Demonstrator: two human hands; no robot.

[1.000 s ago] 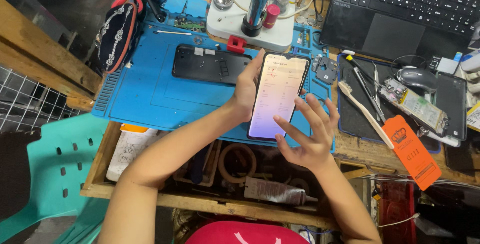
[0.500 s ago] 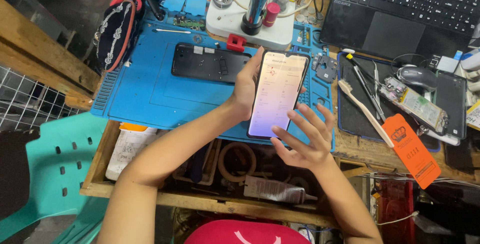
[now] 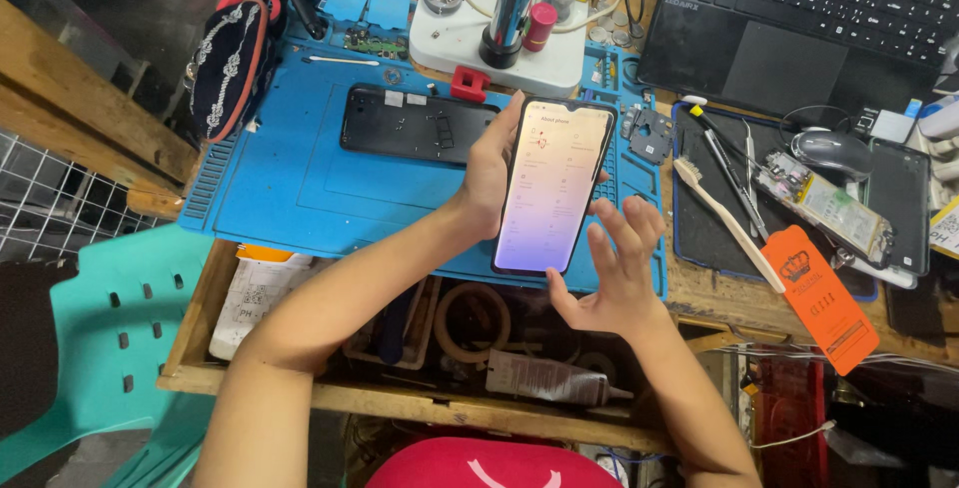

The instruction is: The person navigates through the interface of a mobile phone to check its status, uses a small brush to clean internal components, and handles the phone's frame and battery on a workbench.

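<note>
The left hand is gripping the upright phone; the right hand, fingers spread, is hovering beside its lower right edge.

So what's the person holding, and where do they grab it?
The left hand grips a lit smartphone by its left long edge. The right hand holds nothing, fingers spread beside it.

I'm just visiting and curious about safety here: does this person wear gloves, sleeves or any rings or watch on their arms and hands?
No. The left hand and the right hand are both bare, with no gloves. Both forearms are uncovered up to the bottom edge of the picture, so no sleeves show. No ring, watch or wristband can be seen on either one.
</note>
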